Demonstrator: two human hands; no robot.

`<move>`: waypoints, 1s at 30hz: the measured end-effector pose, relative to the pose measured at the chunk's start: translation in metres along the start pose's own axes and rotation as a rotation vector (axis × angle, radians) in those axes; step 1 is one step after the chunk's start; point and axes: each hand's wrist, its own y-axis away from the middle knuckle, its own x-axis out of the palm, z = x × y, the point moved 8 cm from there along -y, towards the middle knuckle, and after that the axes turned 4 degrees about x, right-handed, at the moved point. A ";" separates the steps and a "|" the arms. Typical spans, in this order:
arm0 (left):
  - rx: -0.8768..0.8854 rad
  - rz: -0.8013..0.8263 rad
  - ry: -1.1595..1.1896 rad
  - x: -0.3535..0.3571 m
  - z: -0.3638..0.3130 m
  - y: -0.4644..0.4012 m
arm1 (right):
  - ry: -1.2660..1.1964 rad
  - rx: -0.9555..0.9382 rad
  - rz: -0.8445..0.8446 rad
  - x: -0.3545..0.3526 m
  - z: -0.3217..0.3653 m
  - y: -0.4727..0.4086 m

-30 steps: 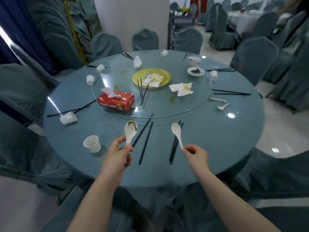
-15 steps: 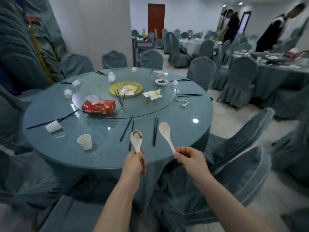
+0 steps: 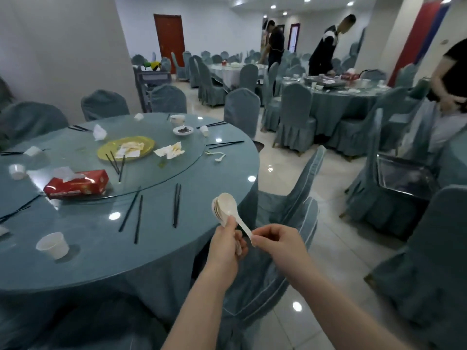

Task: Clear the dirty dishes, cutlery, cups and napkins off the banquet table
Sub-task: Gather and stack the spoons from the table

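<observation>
- Two white spoons (image 3: pixel 226 207) sit nested bowl in bowl, held up in the air just past the near right edge of the round table (image 3: pixel 156 251), above a covered chair (image 3: pixel 285 205).
- The left hand (image 3: pixel 225 245) grips the lower spoon by its handle, fingers curled round it and thumb pressed against the stack just under the bowls.
- The right hand (image 3: pixel 276 242) pinches the tail end of the upper spoon's handle between thumb and fingertips, the other fingers curled in.
- On the table nearest the spoons lie pairs of black chopsticks (image 3: pixel 176 205), one pair straight and two more sticks splayed to its left.
- Toward the table's near left edge stands a white paper cup (image 3: pixel 52 245).
- The table carries a glass turntable (image 3: pixel 141 176) in its middle; a red tissue box (image 3: pixel 75 184) rests on the turntable's near left rim.
- Farther in on the turntable sits a yellow plate (image 3: pixel 149 144) with crumpled napkins on it and chopsticks leaning across its near rim.
- Beside the plate, to its right, lies another crumpled napkin (image 3: pixel 169 150).
- At the table's far side are a small dish (image 3: pixel 183 130) holding dark scraps, a small bowl (image 3: pixel 177 120) behind it and a tipped cup (image 3: pixel 204 130).
- Two more spoons (image 3: pixel 217 156) lie on the table's right side, just off the turntable.
- More cups and chopsticks lie along the table's left edge.
- Beyond the table, other people in dark clothes stand at other tables among covered chairs.
</observation>
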 end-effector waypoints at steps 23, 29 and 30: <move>-0.056 0.046 0.074 0.372 0.166 -0.126 | 0.093 0.122 -0.008 -0.359 -0.109 -0.154; -0.016 0.073 0.089 0.431 0.171 -0.212 | 0.083 0.128 0.022 -0.403 -0.122 -0.249; -0.011 0.074 0.107 0.442 0.170 -0.231 | 0.090 0.133 0.019 -0.410 -0.123 -0.270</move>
